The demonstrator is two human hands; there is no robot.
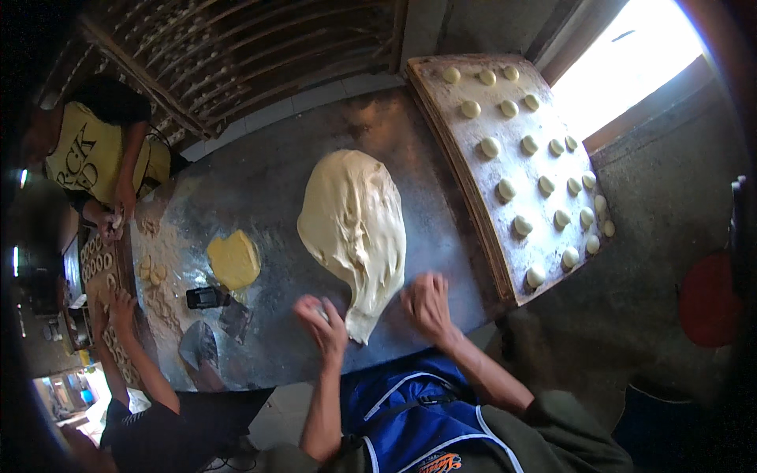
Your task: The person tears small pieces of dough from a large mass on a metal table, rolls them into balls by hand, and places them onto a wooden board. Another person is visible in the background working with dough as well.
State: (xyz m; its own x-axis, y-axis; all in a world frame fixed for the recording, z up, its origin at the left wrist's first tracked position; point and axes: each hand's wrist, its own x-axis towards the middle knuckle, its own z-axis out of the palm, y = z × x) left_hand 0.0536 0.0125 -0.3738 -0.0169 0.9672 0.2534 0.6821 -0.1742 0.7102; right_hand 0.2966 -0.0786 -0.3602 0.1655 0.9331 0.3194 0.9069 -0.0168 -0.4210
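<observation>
A large mass of pale, soft dough (351,213) lies on the dark metal worktable, wide at the far end and narrowing to a tail near me. My left hand (322,322) is just left of that tail, its fingers curled in; whatever they may hold is hidden. Right of the tail is my right hand (428,307), close to the dough's edge and smeared by motion, so its finger pose is unclear. Further left on the table sit a round yellow slab (234,260), a small black box (206,297) and a metal scraper (199,345).
To the right stands a floured board (512,173) with several dough balls in rows. Two people work at the left; one's hands (117,309) are by a tray of ring-shaped dough (96,262). Flour and small dough pieces (151,270) lie at the table's left end.
</observation>
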